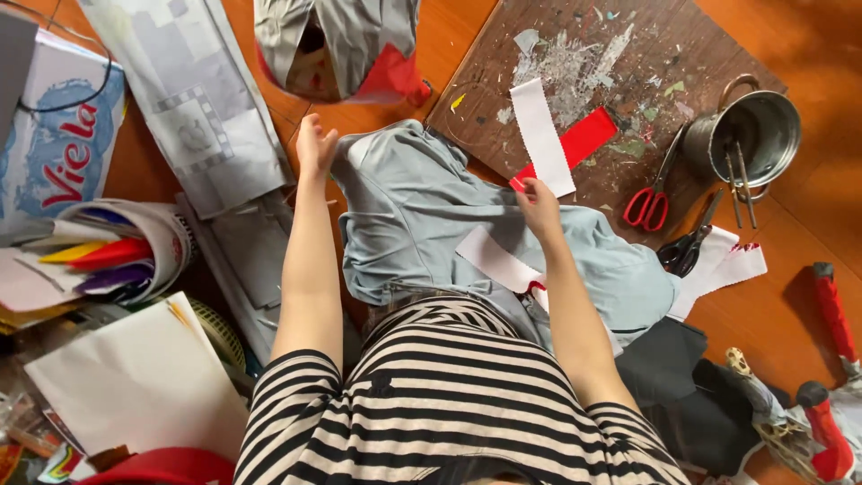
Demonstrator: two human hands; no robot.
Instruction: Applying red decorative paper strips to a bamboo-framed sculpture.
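Note:
My right hand point(539, 205) pinches the lower end of a white paper strip point(541, 135) backed by a red strip point(582, 140); both lie over a paint-flecked brown board point(628, 54). My left hand point(315, 144) reaches forward with fingers apart, at the far edge of the light blue cloth point(422, 216) over my lap. It holds nothing. Another white paper piece point(496, 259) lies on the cloth near my right forearm.
Red-handled scissors point(654, 199) and black scissors point(687, 247) lie right of the board, beside a metal pot point(752, 130). A grey and red paper form point(346, 45) stands ahead. Rolled coloured paper point(108, 256), white sheets point(135, 377) and a printed box point(58, 135) crowd the left.

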